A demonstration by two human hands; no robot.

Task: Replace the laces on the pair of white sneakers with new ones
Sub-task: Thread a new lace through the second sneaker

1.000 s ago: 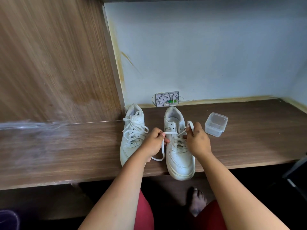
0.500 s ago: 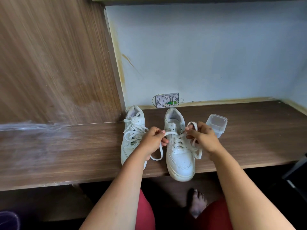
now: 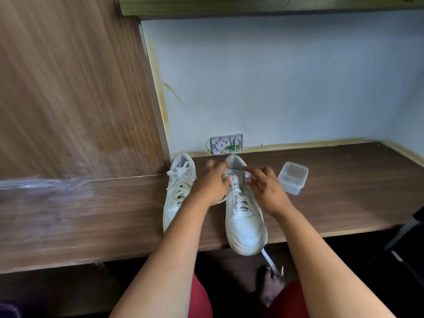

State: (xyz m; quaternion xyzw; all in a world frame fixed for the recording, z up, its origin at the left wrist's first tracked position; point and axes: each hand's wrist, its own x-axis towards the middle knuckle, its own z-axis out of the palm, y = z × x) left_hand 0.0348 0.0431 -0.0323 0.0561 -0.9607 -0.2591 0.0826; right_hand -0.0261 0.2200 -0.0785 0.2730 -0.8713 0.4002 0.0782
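Note:
Two white sneakers stand side by side on the wooden desk point(image 3: 344, 198), toes toward me. The left sneaker point(image 3: 176, 203) is fully laced. The right sneaker point(image 3: 243, 226) is laced only across its lower eyelets, and its toe juts over the desk's front edge. My left hand point(image 3: 210, 185) reaches over the gap between the shoes, fingers spread and blurred, thumb at the right sneaker's collar. My right hand point(image 3: 265, 187) hovers over that shoe's right eyelet row with fingers spread. One loose lace end point(image 3: 270, 260) hangs blurred below the desk edge beside the toe.
An open clear plastic container point(image 3: 293, 181) sits just right of the right sneaker. A small white wall box point(image 3: 227, 146) sits behind the shoes. A tall wooden panel point(image 3: 68, 88) closes the left side. Below the desk are my red-clad knees and a bare foot point(image 3: 271, 288).
Both hands let go of the lace ends they were pinching and moved up toward the right sneaker's collar. The right lace end dropped over the desk's front edge.

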